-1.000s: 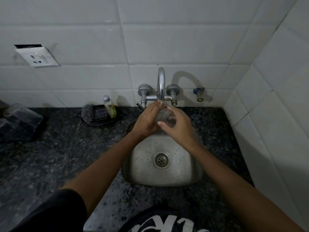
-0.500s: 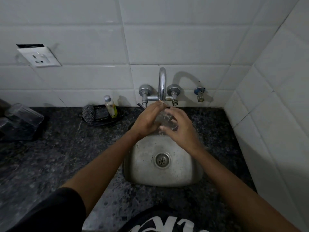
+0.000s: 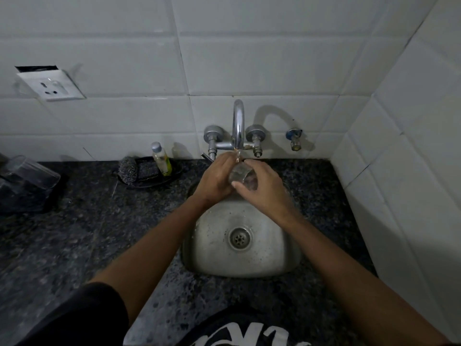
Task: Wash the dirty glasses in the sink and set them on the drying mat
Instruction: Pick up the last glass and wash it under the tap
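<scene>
Both hands hold a clear glass under the running tap, above the steel sink. The left hand has its fingers wrapped round the glass; the right hand pinches its rim.

Soap btl beside scrubber, wall socket.

Clear glass tilted under faucet

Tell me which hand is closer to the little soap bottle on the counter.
Left. The left hand grips the glass just right of the soap bottle; the right hand holds the glass's far side, farther away.
</scene>
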